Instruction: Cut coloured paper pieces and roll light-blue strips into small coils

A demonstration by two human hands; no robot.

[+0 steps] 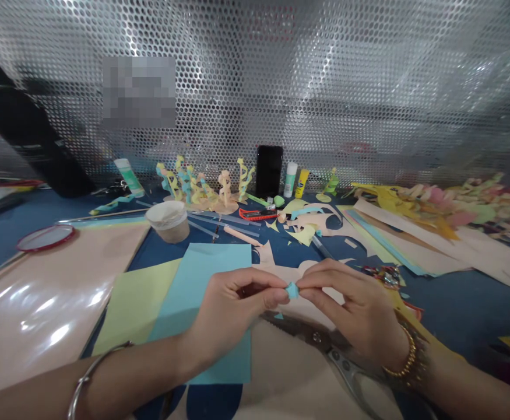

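A small blue paper star (pixel 292 290) is pinched between the fingertips of both hands. My left hand (pixel 237 303) grips its left side with thumb and forefinger. On the star's other side, my right hand (pixel 355 300) closes on it the same way. Below the hands lies a pair of scissors (pixel 316 337), partly hidden by my right hand and wrist, on a beige paper sheet (pixel 289 379). A tiny blue scrap (pixel 278 316) rests beside the blades. Under my left forearm are a blue paper sheet (pixel 220 262) and a pale yellow sheet (pixel 136 303).
A tub (pixel 169 221), a red-rimmed lid (pixel 46 238) and a plastic-wrapped paper pack (pixel 53 303) are at left. Behind stand curly paper figures (pixel 224 189), a phone (pixel 268 172) and glue sticks (pixel 290 179). A red cutter (pixel 257 214) lies among scraps; paper stacks (pixel 438 245) are at right.
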